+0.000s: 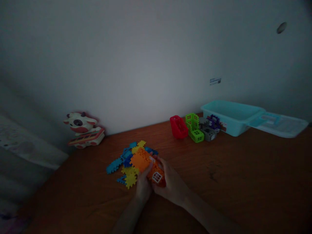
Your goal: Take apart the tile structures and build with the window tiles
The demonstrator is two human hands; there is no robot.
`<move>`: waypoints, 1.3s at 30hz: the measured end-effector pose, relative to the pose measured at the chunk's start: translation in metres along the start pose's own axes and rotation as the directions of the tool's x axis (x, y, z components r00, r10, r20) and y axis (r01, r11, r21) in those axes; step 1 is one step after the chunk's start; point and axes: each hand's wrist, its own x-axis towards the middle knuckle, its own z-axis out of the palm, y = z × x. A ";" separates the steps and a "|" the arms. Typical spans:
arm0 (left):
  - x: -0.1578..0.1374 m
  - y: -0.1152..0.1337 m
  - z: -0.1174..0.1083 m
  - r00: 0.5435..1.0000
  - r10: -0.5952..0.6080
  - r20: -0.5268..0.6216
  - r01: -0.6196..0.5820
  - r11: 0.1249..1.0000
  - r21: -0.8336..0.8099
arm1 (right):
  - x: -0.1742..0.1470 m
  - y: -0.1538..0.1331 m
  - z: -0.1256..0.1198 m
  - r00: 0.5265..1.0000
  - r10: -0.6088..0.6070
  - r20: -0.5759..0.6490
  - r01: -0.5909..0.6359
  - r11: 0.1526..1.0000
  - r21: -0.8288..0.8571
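Note:
Both my hands grip an orange toy house block with a white lattice window, held above the wooden table. My left hand closes on its near left side, thumb lying on top. My right hand wraps round its right side. A flat lighter-orange panel with toothed edges extends from the block to the left. Just beyond and left of my hands lies a loose pile of toothed plastic pieces, some blue and some yellow. The orange panel hides part of this pile.
Toward the back right stand a red toy piece, green window blocks, grey blocks and a purple block. Behind them is a turquoise bin, its lid beside it. A cow toy with a keyboard sits back left, against the wall.

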 end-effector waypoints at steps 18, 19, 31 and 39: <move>0.003 0.007 -0.004 0.953 -0.078 0.292 0.064 0.996 0.056 | 0.006 0.006 -0.013 0.987 0.151 0.056 -0.159 0.971 0.179; 0.003 0.006 -0.005 0.963 -0.072 0.259 0.064 0.997 0.040 | 0.005 0.006 -0.013 0.988 0.142 0.062 -0.151 0.973 0.173; 0.014 0.011 0.000 0.974 -0.198 0.106 0.212 0.967 -0.139 | 0.005 0.010 -0.007 0.996 0.078 -0.046 -0.076 0.996 0.041; 0.016 0.014 -0.009 0.969 -0.197 0.148 0.209 0.976 -0.067 | 0.014 0.015 -0.017 0.947 0.316 0.055 -0.314 0.880 0.358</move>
